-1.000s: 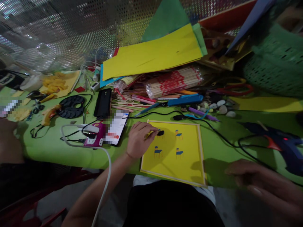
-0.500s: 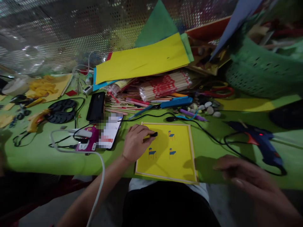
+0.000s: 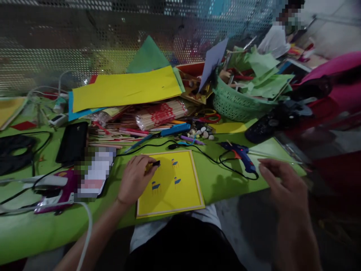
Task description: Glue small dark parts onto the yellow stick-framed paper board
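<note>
The green bench (image 3: 214, 180) is crowded. A yellow paper sheet (image 3: 124, 88) lies toward its far edge and a green basket (image 3: 234, 107) toward its far right corner. A yellow framed board (image 3: 180, 195) lies at the middle of the near edge. The right hand (image 3: 282, 184) hovers open and empty off the near right edge, near a blue glue gun (image 3: 239, 154). The left hand (image 3: 134, 180) rests on the board's left side. Three tiny blue chairs (image 3: 177, 181) stand on the board. At the board's far left corner, thumb and forefinger pinch a small black piece (image 3: 156, 163).
</note>
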Demonstrator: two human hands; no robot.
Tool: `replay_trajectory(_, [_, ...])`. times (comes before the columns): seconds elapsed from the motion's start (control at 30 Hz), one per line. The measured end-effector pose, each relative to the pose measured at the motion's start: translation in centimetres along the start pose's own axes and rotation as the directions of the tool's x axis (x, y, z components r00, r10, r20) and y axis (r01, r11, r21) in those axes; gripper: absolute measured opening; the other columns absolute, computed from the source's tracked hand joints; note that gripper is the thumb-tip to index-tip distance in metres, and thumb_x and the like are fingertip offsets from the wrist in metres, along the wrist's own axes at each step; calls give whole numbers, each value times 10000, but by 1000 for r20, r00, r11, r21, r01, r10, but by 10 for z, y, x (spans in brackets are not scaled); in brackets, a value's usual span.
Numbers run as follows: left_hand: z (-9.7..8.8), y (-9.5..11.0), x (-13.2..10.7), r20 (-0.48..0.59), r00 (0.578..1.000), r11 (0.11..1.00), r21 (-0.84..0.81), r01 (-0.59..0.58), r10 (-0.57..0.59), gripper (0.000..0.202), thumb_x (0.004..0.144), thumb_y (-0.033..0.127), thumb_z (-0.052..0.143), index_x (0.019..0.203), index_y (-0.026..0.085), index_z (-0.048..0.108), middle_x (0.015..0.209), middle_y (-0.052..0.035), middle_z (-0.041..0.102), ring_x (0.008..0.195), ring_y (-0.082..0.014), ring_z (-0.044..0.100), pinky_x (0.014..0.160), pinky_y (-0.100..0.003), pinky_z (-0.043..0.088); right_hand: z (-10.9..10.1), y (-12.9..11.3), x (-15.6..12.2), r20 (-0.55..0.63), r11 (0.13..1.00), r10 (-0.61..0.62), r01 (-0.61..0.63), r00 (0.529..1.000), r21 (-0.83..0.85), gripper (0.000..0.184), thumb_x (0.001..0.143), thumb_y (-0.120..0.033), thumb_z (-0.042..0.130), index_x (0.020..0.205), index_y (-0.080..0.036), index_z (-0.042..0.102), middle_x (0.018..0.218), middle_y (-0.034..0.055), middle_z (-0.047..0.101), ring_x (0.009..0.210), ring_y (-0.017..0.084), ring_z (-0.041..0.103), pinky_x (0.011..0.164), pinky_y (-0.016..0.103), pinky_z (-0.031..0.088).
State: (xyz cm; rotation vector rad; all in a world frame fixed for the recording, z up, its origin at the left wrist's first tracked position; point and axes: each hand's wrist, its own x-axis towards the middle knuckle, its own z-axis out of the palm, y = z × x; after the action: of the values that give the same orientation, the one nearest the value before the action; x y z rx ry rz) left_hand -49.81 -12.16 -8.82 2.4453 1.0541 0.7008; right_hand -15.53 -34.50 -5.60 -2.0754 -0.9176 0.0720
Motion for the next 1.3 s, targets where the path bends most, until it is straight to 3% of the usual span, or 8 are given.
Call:
replay_trajectory(0.13, [-4, 5, 2, -33, 980, 945, -274, 182, -198, 139, 840, 302, 612, 923, 199, 653, 901, -40, 700, 751, -164, 612, 680, -293, 482, 15, 29, 22, 136, 978, 181, -192, 974, 75, 361, 787, -507, 655, 1007, -224, 616, 909, 56, 643, 768, 211, 597, 657, 315, 470])
replay_trajectory(0.27, [-9, 10, 7, 108, 924, 757, -541, 365, -368, 237, 801, 371, 653, 946, 184, 670, 834, -41, 712, 683, -157, 615, 622, -282, 490, 31, 39, 31, 159, 949, 242, -268, 957, 166, 494, 726, -553, 688, 1054, -218, 533, 770, 12, 606, 681, 203, 602, 566, 311, 483])
replay_trajectory(0.37, [-11, 12, 13, 195, 906, 595, -698, 397, -376, 315, 778, 390, 680, 1003, 172, 656, 883, -57, 717, 736, -165, 639, 660, -290, 515, 27, 26, 36, 72, 987, 150, -145, 986, -72, 524, 726, -567, 683, 1073, -203, 535, 812, 21, 613, 607, 175, 566, 561, 322, 473])
replay_trajectory(0.47, [-10, 15, 20, 220, 907, 548, -737, 395, -359, 352, 759, 400, 703, 1020, 167, 661, 899, -61, 716, 752, -165, 641, 663, -282, 518, 22, 3, 45, -19, 925, -104, 90, 994, -368, 400, 784, -521, 637, 1027, -204, 607, 921, 58, 618, 626, 169, 543, 652, 354, 467])
replay_trajectory(0.6, [-2, 17, 26, 242, 911, 538, -745, 394, -333, 374, 749, 420, 711, 1019, 164, 674, 880, -55, 716, 735, -159, 637, 642, -267, 513, 33, -24, 61, 181, 861, -306, 353, 935, -367, 217, 843, -401, 588, 928, -214, 657, 899, 59, 636, 741, 201, 598, 704, 334, 467])
replay_trajectory(0.9, [3, 7, 18, 252, 887, 521, -734, 436, -387, 398, 735, 436, 711, 1003, 143, 673, 894, -78, 723, 742, -168, 641, 661, -275, 513, 57, -21, 77, 253, 691, -343, 425, 905, -584, 195, 863, -348, 568, 886, -215, 709, 820, 61, 673, 787, 230, 610, 656, 319, 419])
replay_trajectory(1.17, [1, 7, 16, 258, 891, 518, -738, 431, -374, 407, 753, 439, 700, 1040, 155, 659, 924, -81, 716, 768, -168, 635, 684, -277, 510, 58, -23, 80, 78, 792, -346, 335, 935, -510, 188, 863, -297, 520, 851, -198, 680, 829, 68, 707, 720, 210, 626, 637, 301, 416])
replay_trajectory(1.3, [-2, 5, 13, 290, 870, 474, -747, 466, -398, 428, 749, 459, 708, 1052, 161, 651, 917, -81, 718, 749, -173, 644, 668, -281, 510, 19, -22, 74, 5, 945, -195, 190, 981, -268, 198, 832, -371, 561, 864, -208, 667, 763, 35, 687, 668, 188, 613, 634, 290, 437])
